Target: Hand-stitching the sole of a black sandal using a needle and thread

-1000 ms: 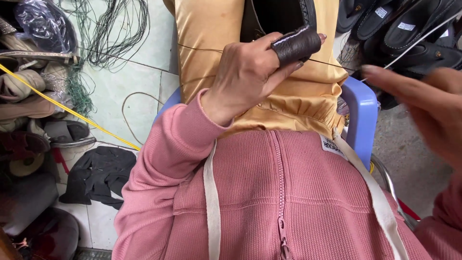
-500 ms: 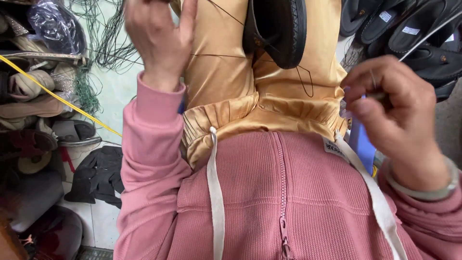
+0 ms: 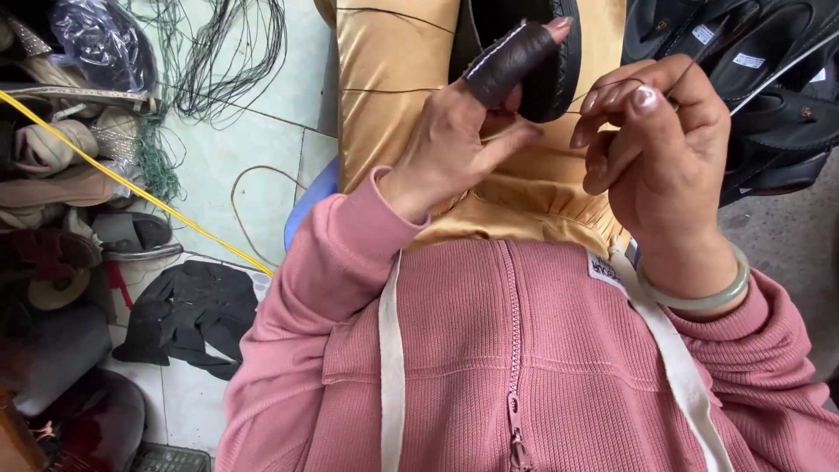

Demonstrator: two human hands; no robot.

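A black shoe (image 3: 559,65) rests sole-out on my lap, against golden satin trousers (image 3: 393,96). My left hand (image 3: 450,149) grips its lower end: the index finger, wearing a dark leather finger guard (image 3: 509,61), lies across the sole and the thumb points right beneath it. My right hand (image 3: 655,149), with a pale green bangle (image 3: 699,297) on the wrist, is just right of the shoe. Its thumb and fingertips pinch a thin dark thread (image 3: 677,77) that runs up to the right. I cannot make out a needle.
Several black sandals (image 3: 769,87) are piled at the upper right. On the left lie worn shoes (image 3: 52,175), a yellow cord (image 3: 131,188), tangled dark cords (image 3: 218,61) and black cut pieces (image 3: 188,315) on the tiled floor. A blue plastic chair (image 3: 306,210) edge shows under me.
My left hand, raised away half a second ago, has come back down onto the shoe. My right hand has moved in closer to the shoe, still pinched.
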